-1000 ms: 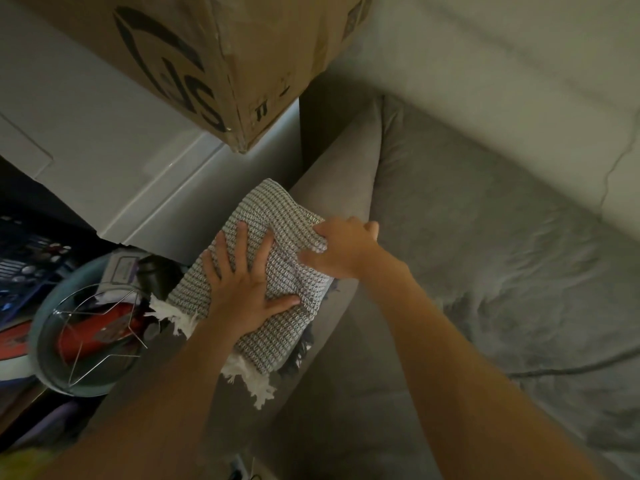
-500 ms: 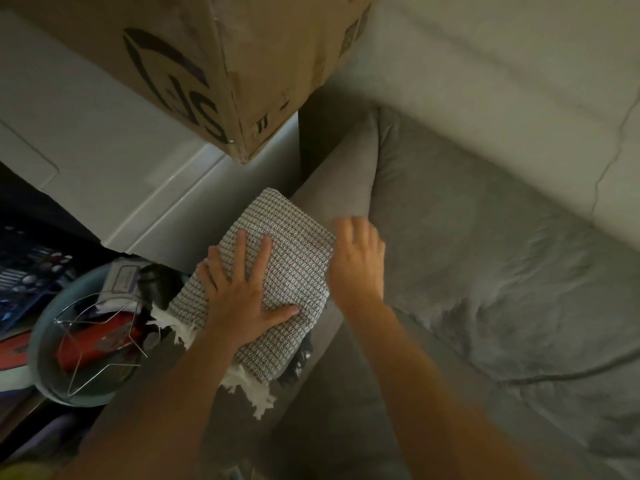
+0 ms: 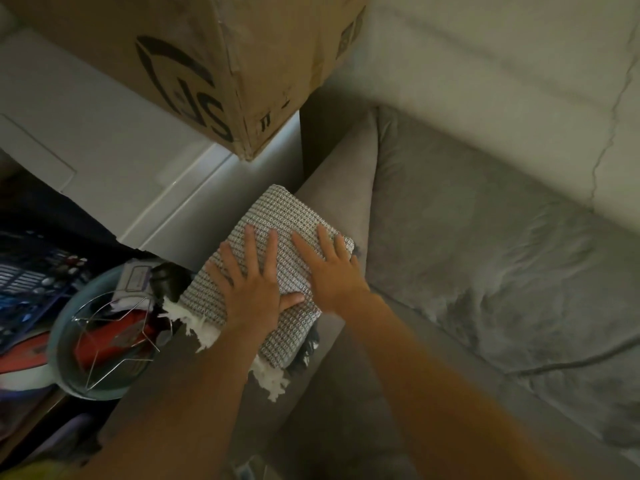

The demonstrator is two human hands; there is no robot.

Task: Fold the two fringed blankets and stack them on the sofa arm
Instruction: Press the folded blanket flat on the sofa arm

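Here both the left hand (image 3: 251, 289) and right hand (image 3: 332, 271) press flat, fingers spread, on the folded blanket (image 3: 277, 220).

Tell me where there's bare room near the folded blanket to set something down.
The grey seat cushion right of the sofa arm is bare. A strip of the arm is free beyond the far edge of the folded blanket. Left of the arm is crowded: a bowl full of clutter sits close against it.
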